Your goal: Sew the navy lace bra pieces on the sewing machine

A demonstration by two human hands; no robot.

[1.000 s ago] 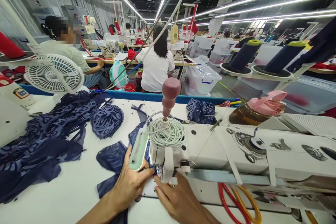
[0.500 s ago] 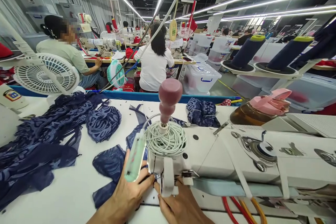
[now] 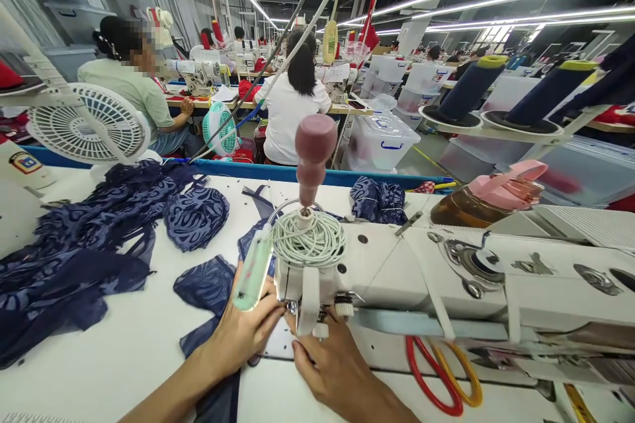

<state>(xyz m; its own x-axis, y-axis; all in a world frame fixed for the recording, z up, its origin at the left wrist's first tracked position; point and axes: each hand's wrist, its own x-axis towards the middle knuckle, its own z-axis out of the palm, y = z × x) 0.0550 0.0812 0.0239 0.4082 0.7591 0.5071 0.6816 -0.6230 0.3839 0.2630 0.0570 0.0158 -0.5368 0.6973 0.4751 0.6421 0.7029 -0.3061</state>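
Observation:
Both of my hands work at the needle end of a white sewing machine (image 3: 446, 271). My left hand (image 3: 243, 334) lies on a dark blue patterned fabric piece (image 3: 208, 291), its fingers pressed together and reaching under the machine head. My right hand (image 3: 332, 370) rests on the machine bed just right of the needle, fingers pointing toward the presser foot; the fingertips are hidden behind the machine head. A pale green lamp (image 3: 253, 274) and a coil of white cord (image 3: 310, 241) sit on the machine's left end.
A heap of dark blue fabric (image 3: 74, 244) covers the table's left side, with another bundle (image 3: 377, 201) behind the machine. A white fan (image 3: 92, 125) stands at left. Red and yellow loops (image 3: 441, 377) hang below the machine. Other people sew at benches beyond.
My hands have stayed at the needle; the right hand has slid slightly left and forward. The view has shifted a little.

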